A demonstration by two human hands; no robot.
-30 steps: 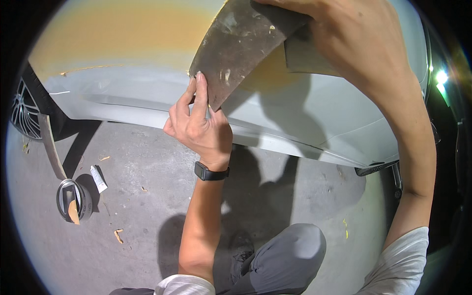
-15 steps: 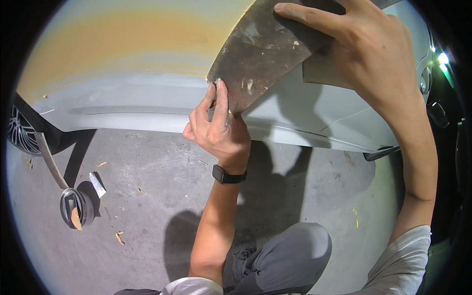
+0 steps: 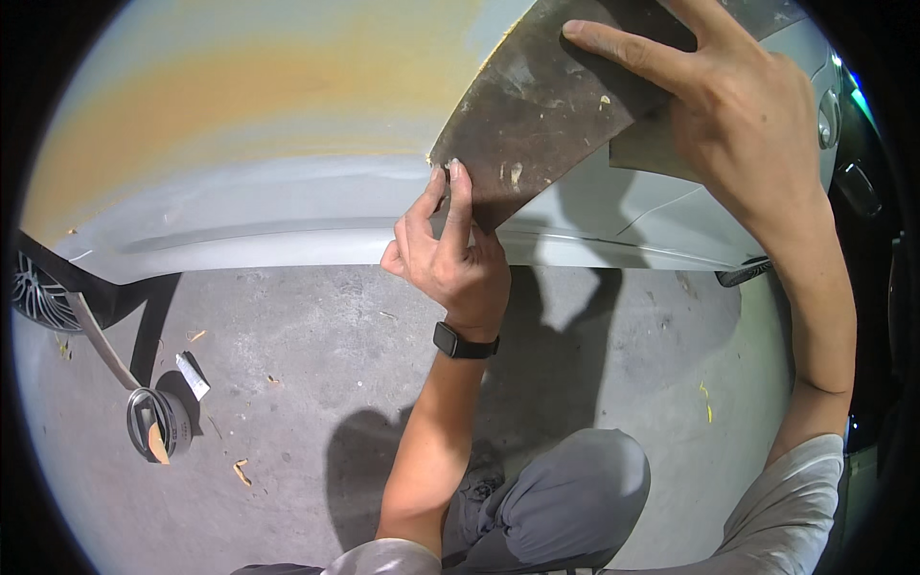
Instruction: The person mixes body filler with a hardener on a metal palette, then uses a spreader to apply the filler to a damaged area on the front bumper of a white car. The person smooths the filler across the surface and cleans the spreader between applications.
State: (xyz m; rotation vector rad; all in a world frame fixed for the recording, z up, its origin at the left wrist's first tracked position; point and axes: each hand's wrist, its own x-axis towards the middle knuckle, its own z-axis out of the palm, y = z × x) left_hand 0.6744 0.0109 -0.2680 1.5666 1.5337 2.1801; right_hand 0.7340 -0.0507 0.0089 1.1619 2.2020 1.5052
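A large dark spreader sheet (image 3: 537, 115), stained with pale spots, lies slanted against the car's side panel (image 3: 287, 225). Yellow paste lines its left edge. My left hand (image 3: 450, 254) pinches the sheet's lower corner between the thumb and fingers, a black watch (image 3: 465, 342) on that wrist. Higher up and to the right, my right hand (image 3: 743, 110) holds the sheet, its index finger stretched flat across the face; the thumb is hidden. Left of the sheet, a smooth yellow-orange band of filler (image 3: 240, 81) spreads over the grey panel.
On the concrete floor (image 3: 316, 326) at the left stand an opened tin (image 3: 177, 422) with a scraper in it and a white tube (image 3: 193, 377). Dried yellow scraps lie about. A wheel (image 3: 43, 287) shows at far left, and my bent knee (image 3: 585, 489) is below.
Both hands and the sheet have shifted a little to the right along the panel, with the grip unchanged. The whole view has also tilted slightly.
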